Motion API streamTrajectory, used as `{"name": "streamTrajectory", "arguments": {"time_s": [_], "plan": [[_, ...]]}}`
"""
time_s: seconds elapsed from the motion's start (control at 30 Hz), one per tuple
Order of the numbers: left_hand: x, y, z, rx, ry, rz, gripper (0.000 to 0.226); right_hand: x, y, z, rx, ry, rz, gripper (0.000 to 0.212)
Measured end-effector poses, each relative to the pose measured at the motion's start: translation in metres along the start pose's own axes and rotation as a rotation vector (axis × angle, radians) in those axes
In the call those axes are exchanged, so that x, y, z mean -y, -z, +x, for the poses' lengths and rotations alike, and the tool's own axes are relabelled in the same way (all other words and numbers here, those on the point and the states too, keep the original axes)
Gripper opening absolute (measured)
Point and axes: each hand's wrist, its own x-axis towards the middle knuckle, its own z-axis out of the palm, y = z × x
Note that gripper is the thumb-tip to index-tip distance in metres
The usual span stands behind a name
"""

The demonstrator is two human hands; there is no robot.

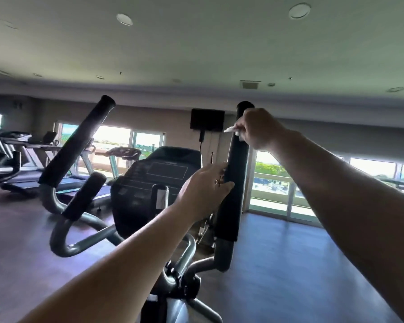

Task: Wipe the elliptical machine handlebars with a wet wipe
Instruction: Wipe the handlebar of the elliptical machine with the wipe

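1. Handlebars first: the right handlebar (238, 164), a tall bar in black foam, stands nearly upright just right of centre, and both arms are reaching out to it.
2. Up high we have the right grip (259, 129), just under the bar's rounded top. Its fingers are curled round the foam with the wet wipe (230, 129) pinched against it, and a white corner of the wipe pokes out on the left side of the hand.
3. Lower down, about mid-bar, sits the left grip (203, 187). The thumb lies across the front of the foam and the fingers hook round its left edge, so this hand is holding the bar itself.
4. The two hands are apart, with a stretch of bare black foam showing between them.
5. Over on the left, the left handlebar (75, 141) leans away at a tilt, well apart from both hands. Below it a short handle (84, 197), also foam-covered, rises from a curved grey tube.
6. Between the two long bars sits the console (154, 173), dark-faced, its lower right corner hidden behind the left wrist.
7. In the background, treadmills (21, 145) stand at far left and a black screen (207, 120) hangs on the wall beside the right bar's top. Bright windows (271, 183) run along the back, above a dark floor (289, 252).
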Motion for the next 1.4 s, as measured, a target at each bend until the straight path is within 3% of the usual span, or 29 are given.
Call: {"name": "streamTrajectory", "arguments": {"time_s": [0.23,0.43,0.67,0.87,1.1,1.27,1.4], "plan": [[0.009,-0.008,-0.008,0.005,0.014,-0.175,0.057,0.034,0.01,-0.032,0.18,0.073,-0.089,0.021],[0.01,-0.011,-0.01,0.016,0.044,-0.212,0.058,0.025,0.012,0.0,0.128,-0.064,-0.106,0.019],[0.014,-0.014,-0.019,0.034,0.05,-0.255,0.056,0.049,0.018,-0.015,0.364,0.111,-0.159,0.016],[0.013,-0.014,-0.025,0.028,0.061,-0.276,0.053,0.038,0.011,-0.003,0.183,-0.028,-0.118,0.02],[0.016,-0.015,-0.035,0.033,0.063,-0.264,0.052,0.053,0.017,-0.04,0.353,0.223,-0.099,0.019],[0.012,-0.015,-0.039,0.038,0.088,-0.296,0.051,0.03,0.021,-0.009,0.089,0.037,-0.086,0.02],[0.01,-0.016,-0.04,0.036,0.102,-0.3,0.052,0.045,0.006,-0.022,0.198,0.09,-0.165,0.024]]}}
